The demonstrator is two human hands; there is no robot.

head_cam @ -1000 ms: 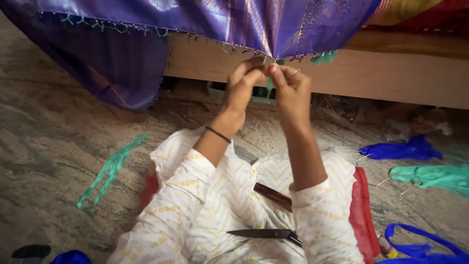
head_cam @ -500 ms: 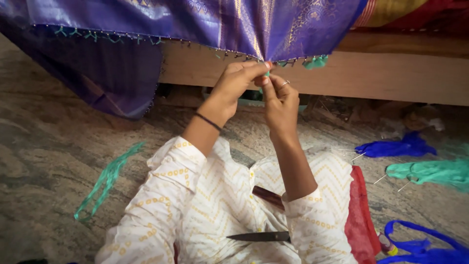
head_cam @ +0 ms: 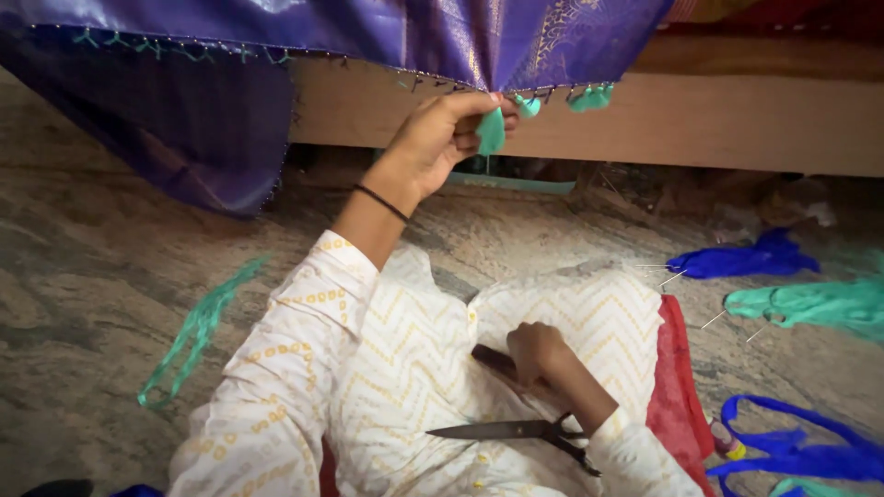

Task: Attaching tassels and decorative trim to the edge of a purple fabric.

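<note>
At the upper middle of the frame, the left hand (head_cam: 440, 138) pinches a green tassel (head_cam: 491, 132) on the purple saree's edge (head_cam: 276, 46), while the right hand (head_cam: 537, 354), low on the lap, curls around a dark brown tool (head_cam: 493, 361) beside the scissors (head_cam: 516, 430), so trimming seems due and calls for a steady tassel.

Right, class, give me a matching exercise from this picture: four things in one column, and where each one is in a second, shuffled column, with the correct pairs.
Things:
1. left hand
2. right hand
3. scissors
4. green thread bundle

Places:
A. lying on the stone floor, left of the lap
B. raised, pinching a green tassel at the edge of the purple cloth
C. lying on the lap, next to the right wrist
D. down on the lap, resting on a dark stick-like thing

Pairs: 1-B, 2-D, 3-C, 4-A
</note>
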